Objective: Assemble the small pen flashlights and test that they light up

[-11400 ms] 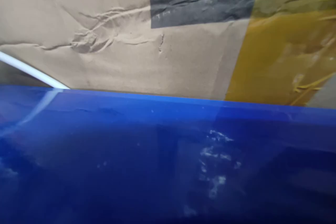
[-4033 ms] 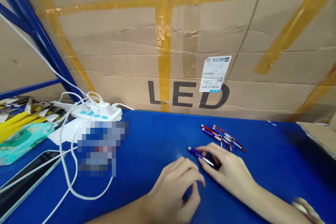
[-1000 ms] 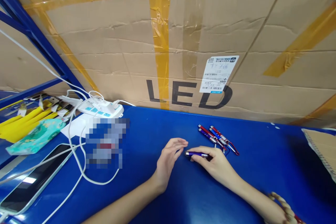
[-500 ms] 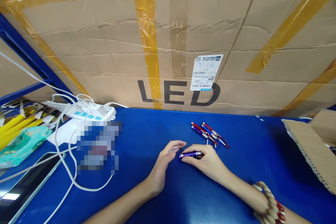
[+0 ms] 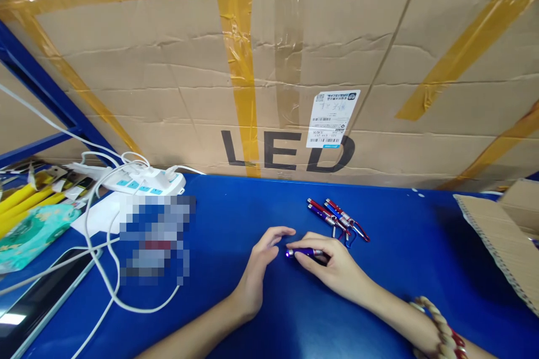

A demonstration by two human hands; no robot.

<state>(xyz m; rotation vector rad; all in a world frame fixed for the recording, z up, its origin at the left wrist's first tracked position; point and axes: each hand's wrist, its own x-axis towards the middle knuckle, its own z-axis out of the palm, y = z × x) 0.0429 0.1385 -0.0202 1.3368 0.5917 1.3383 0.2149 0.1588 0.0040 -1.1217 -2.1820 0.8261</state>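
Observation:
Between the thumb and fingers of my right hand (image 5: 332, 261) lies a small purple penlight (image 5: 302, 253) with silver ends. Its tip points left and glows violet. Just left of that tip, my left hand (image 5: 261, 263) is open, palm turned toward the light, fingers slightly curved and holding nothing. Behind my right hand, several similar penlights (image 5: 334, 216) in red, blue and purple lie in a loose group on the blue table (image 5: 236, 207), with small clips at their ends.
A white power strip (image 5: 143, 182) with looping white cables sits at the back left. Nearby are yellow packages (image 5: 31, 202), a green pack (image 5: 36, 233) and a phone-like device (image 5: 37, 303). A cardboard flap (image 5: 497, 241) stands at right; a large LED carton (image 5: 189, 84) walls the back.
The penlight's tip has turned slightly toward me and its violet glow shows more plainly. My right hand has shifted a little down; my left hand has barely moved.

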